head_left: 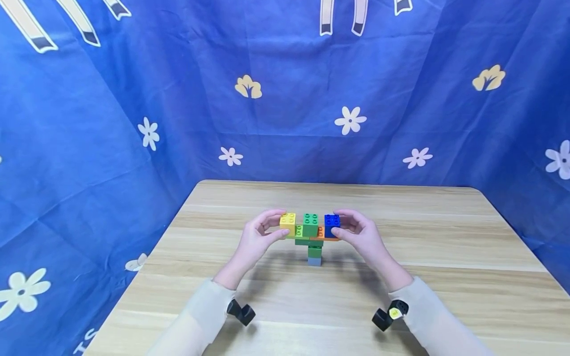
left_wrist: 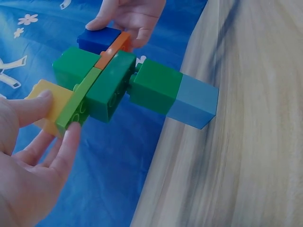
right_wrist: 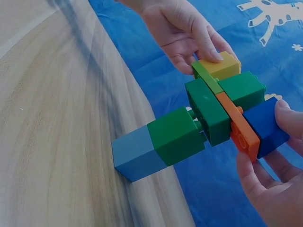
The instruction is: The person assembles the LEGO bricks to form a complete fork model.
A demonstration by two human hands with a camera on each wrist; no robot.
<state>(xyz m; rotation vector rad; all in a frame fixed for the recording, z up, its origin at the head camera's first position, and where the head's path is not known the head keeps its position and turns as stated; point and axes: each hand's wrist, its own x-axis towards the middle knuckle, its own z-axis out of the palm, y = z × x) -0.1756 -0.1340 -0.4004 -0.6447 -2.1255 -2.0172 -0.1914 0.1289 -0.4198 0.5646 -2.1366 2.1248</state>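
Note:
A T-shaped build of toy bricks stands mid-table. My left hand (head_left: 255,240) pinches the yellow brick (head_left: 287,226) at its left end, with a fingertip against the lime plate (left_wrist: 80,97) beneath. At the other end, my right hand (head_left: 367,240) grips the blue brick (head_left: 330,228) between thumb and fingers, a fingertip touching the orange plate (right_wrist: 239,125). Between them sits a green brick (head_left: 310,228). Under the plates is a wider green brick (right_wrist: 208,113). Its stem is a green brick (right_wrist: 175,136) over a light-blue brick (right_wrist: 139,153); studs show in a narrow gap at the stem's top.
The wood-grain table (head_left: 276,316) lies under both arms. Its far edge meets a blue cloth (head_left: 285,138) printed with flowers, which also hangs at both sides. A black wrist camera (head_left: 241,312) sits on the left wrist, another camera (head_left: 388,316) on the right.

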